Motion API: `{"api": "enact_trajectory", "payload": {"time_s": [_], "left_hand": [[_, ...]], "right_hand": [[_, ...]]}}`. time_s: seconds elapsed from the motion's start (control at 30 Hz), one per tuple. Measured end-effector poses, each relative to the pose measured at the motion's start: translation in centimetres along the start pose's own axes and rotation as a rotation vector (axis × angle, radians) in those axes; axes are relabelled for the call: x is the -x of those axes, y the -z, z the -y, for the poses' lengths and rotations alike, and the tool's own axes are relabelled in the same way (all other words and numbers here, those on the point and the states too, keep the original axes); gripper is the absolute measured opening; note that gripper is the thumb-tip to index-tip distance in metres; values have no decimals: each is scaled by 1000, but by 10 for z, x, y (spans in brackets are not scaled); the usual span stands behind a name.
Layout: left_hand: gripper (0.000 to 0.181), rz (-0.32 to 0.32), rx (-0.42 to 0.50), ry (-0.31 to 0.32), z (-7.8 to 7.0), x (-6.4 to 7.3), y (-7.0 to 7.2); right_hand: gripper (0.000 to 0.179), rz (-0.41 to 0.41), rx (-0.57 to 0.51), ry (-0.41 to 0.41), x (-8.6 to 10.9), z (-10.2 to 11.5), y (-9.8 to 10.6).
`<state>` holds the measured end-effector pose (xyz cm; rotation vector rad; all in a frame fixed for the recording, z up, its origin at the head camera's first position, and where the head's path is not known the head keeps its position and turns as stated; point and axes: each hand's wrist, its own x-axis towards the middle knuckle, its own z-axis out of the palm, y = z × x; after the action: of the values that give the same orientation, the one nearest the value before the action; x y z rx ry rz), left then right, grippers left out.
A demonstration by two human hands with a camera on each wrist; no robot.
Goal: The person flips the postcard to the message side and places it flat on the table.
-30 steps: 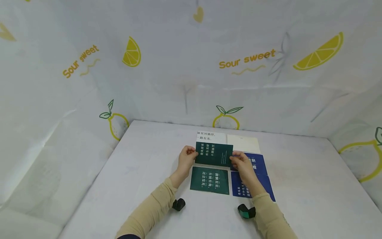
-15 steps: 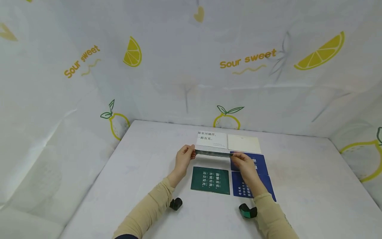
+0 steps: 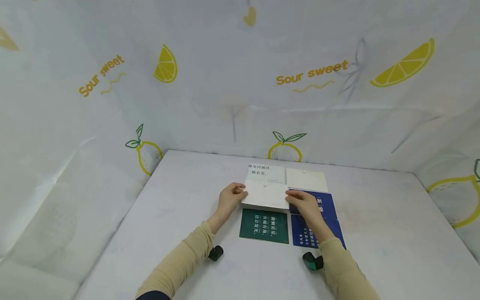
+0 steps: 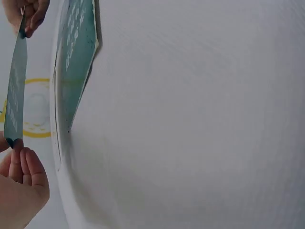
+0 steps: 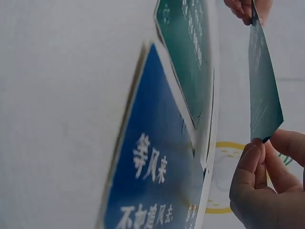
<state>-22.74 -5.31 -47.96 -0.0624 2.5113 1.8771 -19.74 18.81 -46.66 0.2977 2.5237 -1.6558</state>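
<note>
The held card [image 3: 265,196] has rotated: one second ago its green printed face was turned to the head camera, half a second ago it stood nearly edge-on, and its plain white face is now presented. The left hand [image 3: 228,199] and right hand [image 3: 305,204] pinch opposite short ends; the fingers of both are clamped on the card. The card is raised off the worktop [image 3: 168,233], between the lettered white card [image 3: 266,173] beyond it and the flat green card [image 3: 264,227] on the near side. Judged from this, the turning-over is largely complete; setting down is not yet done. The following are obscured. The held card's green face is hidden from the head view; both wrist views show it only obliquely, its lettering too foreshortened to read. The small mark on the white face is illegible. The near edge of the lettered white card is concealed by the held card. The right hand and wrist cover parts of the upper blue card [image 3: 325,202] and lower blue card [image 3: 326,230]. Both wrist views crop the hands at the frame edges.
</note>
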Motion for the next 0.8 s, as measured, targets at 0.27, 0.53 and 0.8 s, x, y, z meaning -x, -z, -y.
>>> {"api": "enact_trajectory", "payload": {"time_s": [0.27, 0.53, 0.8], "left_hand": [[45, 121, -346, -102, 2, -8, -5], [51, 184, -497, -139, 3, -6, -10], [50, 188, -631, -134, 1, -11, -15]], "right_hand": [[50, 58, 353, 120, -11, 1, -7], [53, 86, 499, 174, -19, -2, -14], [51, 85, 622, 229, -23, 2, -20]]}}
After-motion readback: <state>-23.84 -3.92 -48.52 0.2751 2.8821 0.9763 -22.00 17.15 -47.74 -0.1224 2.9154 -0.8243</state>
